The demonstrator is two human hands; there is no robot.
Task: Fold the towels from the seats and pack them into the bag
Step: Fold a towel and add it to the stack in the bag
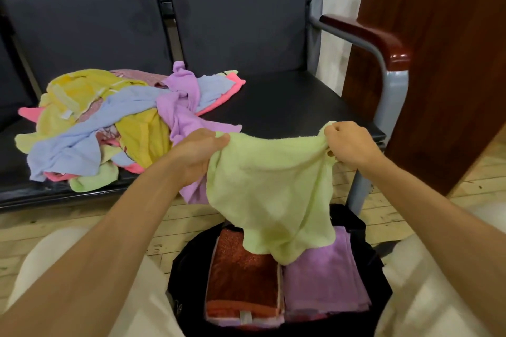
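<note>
My left hand (201, 149) and right hand (349, 143) pinch the green towel's (269, 189) top corners mid-frame; its lower edge hangs over the bag (382, 286), bare seat (284, 102) behind.

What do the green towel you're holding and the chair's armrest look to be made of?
Green towel: looks like soft terry cloth, matte, with a fuzzy looped nap and limp drape between left hand and right hand. Armrest: seemingly lacquered reddish wood, glossy highlights, on a grey painted metal tube.
</note>
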